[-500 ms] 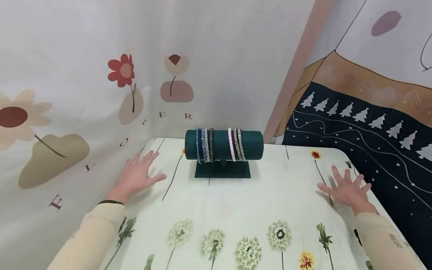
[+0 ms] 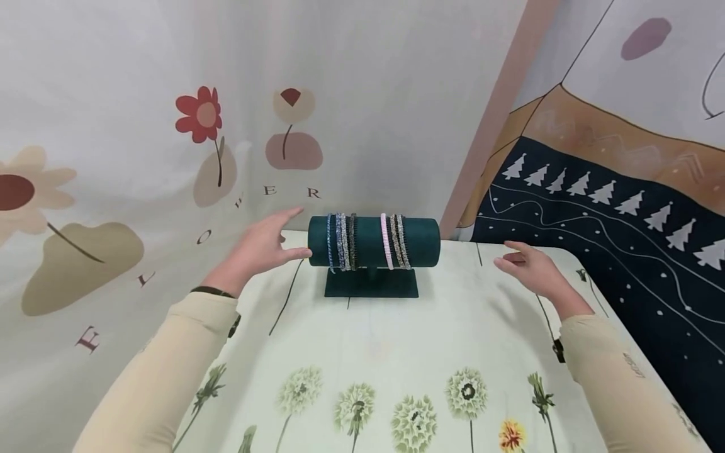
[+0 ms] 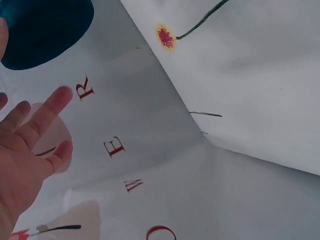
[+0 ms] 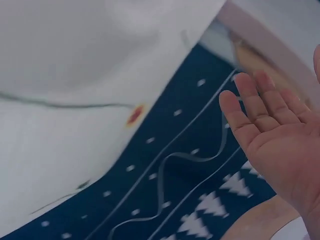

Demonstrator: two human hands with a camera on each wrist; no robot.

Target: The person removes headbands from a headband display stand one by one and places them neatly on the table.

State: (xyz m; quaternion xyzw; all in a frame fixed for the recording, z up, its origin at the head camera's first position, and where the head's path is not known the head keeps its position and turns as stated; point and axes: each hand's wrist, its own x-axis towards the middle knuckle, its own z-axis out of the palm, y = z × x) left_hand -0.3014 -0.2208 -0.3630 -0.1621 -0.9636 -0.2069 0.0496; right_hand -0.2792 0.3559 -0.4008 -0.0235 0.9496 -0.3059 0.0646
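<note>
A dark green velvet bracelet stand (image 2: pixel 368 242) rests at the back of the table, its padded bar lying crosswise on a flat base. Blue, silver and black beaded bracelets (image 2: pixel 343 242) circle the bar's left part; a pink bracelet (image 2: pixel 386 241) and several beaded ones (image 2: pixel 401 242) circle the right part. My left hand (image 2: pixel 262 242) is at the bar's left end, thumb tip right at its edge, fingers extended. In the left wrist view the bar's end (image 3: pixel 50 30) shows beyond the fingers. Over the table's right side, my right hand (image 2: pixel 532 267) is raised with nothing in it.
The table (image 2: pixel 362 340) wears a white cloth printed with flowers. A pale curtain (image 2: pixel 396 113) with printed flowers and letters hangs behind and at the left. Dark blue fabric with white trees (image 2: pixel 600 239) borders the right edge.
My left hand has moved right and up to the end of the bar. The right hand has come inward to the left and risen, its spread fingers drawn closer together. The stand stays put.
</note>
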